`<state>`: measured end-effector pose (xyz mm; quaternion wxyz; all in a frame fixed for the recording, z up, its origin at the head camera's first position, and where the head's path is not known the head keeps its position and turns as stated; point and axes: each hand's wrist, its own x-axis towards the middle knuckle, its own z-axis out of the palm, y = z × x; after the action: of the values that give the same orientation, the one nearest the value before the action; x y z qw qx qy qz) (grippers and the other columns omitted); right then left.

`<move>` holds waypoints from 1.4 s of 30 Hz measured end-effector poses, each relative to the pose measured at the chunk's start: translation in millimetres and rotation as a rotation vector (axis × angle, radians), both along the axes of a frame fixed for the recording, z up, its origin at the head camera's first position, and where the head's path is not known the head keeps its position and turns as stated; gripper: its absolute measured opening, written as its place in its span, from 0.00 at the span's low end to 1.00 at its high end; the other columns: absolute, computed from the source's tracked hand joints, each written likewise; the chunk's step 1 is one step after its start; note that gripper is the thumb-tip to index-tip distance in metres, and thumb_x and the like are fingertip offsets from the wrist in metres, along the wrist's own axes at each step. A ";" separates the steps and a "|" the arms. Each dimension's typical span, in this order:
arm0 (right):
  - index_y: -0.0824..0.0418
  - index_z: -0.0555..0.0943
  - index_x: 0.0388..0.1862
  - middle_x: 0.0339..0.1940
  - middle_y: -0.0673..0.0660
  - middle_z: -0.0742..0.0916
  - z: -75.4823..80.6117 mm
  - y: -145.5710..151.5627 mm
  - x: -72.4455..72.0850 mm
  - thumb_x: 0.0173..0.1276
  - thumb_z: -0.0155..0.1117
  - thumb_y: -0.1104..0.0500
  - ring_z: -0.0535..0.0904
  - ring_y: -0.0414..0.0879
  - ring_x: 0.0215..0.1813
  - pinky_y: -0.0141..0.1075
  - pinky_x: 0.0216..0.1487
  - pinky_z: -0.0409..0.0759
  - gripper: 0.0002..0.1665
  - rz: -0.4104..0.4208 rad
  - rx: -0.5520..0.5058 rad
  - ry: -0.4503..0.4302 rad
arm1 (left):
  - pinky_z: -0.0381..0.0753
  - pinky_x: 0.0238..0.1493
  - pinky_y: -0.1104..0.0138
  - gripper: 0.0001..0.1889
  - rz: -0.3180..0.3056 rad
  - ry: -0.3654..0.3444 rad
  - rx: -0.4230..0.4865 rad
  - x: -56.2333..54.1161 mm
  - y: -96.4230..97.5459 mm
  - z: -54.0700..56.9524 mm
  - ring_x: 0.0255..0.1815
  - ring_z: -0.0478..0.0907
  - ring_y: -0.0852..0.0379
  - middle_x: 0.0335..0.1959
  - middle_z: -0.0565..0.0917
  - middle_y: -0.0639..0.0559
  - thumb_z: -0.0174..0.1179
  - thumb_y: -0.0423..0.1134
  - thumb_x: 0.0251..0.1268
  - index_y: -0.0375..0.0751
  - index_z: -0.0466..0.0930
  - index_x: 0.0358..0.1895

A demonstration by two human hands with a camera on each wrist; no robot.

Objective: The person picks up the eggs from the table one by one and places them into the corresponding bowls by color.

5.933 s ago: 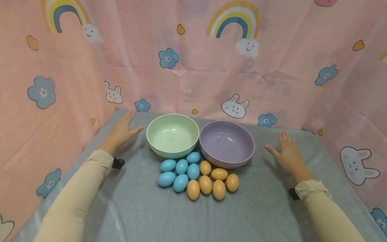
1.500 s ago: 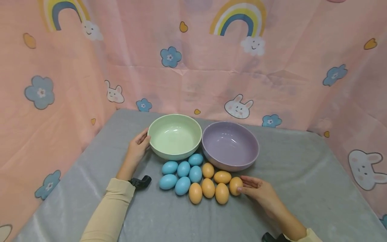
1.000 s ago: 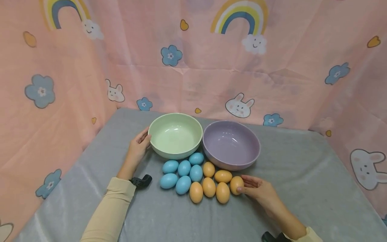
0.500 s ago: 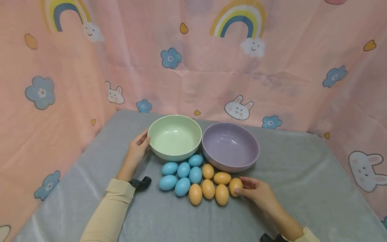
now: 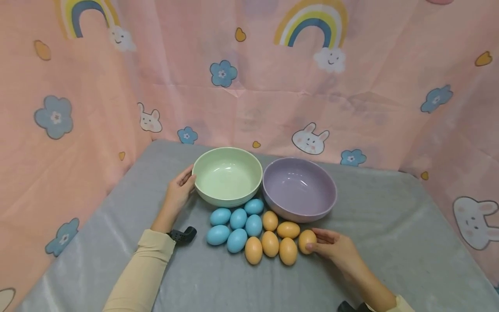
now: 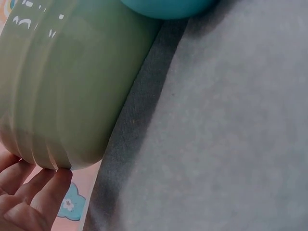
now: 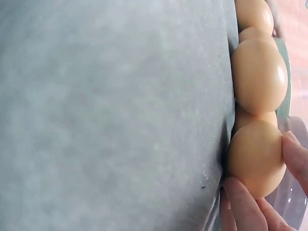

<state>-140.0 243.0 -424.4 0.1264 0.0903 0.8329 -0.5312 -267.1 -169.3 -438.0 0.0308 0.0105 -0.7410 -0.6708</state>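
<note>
A pale green bowl (image 5: 228,175) stands beside a purple bowl (image 5: 299,186). My left hand (image 5: 177,195) holds the green bowl's left side; in the left wrist view its fingertips (image 6: 60,175) press on the outer wall. In front of the bowls lie several blue eggs (image 5: 237,240) and several orange eggs (image 5: 288,251). My right hand (image 5: 339,251) pinches the rightmost orange egg (image 5: 306,241) between thumb and fingers, at the end of the group. The right wrist view shows that egg (image 7: 257,159) low beside the grey cloth, thumb and fingers on opposite sides of it.
Grey cloth (image 5: 218,286) covers the table. A pink curtain (image 5: 257,108) printed with rainbows, flowers and rabbits hangs behind and along both sides. A black strap mount (image 5: 183,235) sits on the left wrist. The blue and orange eggs lie close together against the bowls' fronts.
Both hands were spread apart, away from everything. The left has since come to the green bowl, the right to the rightmost orange egg; over the last second or so they have barely moved.
</note>
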 end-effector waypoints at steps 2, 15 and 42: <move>0.73 0.70 0.69 0.66 0.68 0.79 0.8 1.3 0.7 0.61 0.76 0.55 0.78 0.52 0.65 0.24 0.51 0.82 0.43 -0.009 -0.007 -0.019 | 0.77 0.65 0.69 0.27 -0.006 -0.002 -0.001 -0.2 0.2 -0.7 0.75 0.67 0.51 0.77 0.64 0.46 0.51 0.43 0.79 0.46 0.61 0.77; 0.67 0.73 0.69 0.63 0.63 0.83 17.0 -1.4 3.8 0.62 0.75 0.51 0.82 0.38 0.57 0.23 0.55 0.78 0.40 0.005 0.047 0.022 | 0.75 0.68 0.66 0.27 -0.013 -0.005 0.022 0.6 4.2 -2.1 0.75 0.66 0.52 0.78 0.63 0.48 0.50 0.41 0.79 0.47 0.60 0.77; 0.65 0.76 0.67 0.62 0.61 0.84 48.7 -29.0 0.0 0.61 0.75 0.52 0.82 0.48 0.62 0.40 0.63 0.82 0.37 0.098 -0.017 0.045 | 0.75 0.68 0.67 0.27 0.008 0.006 0.054 2.1 2.3 1.5 0.75 0.66 0.52 0.77 0.64 0.47 0.51 0.42 0.79 0.45 0.60 0.77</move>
<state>-140.0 214.0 -375.7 0.1344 0.0361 0.8343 -0.5335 -265.0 -167.0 -436.5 0.0354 0.0125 -0.7226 -0.6903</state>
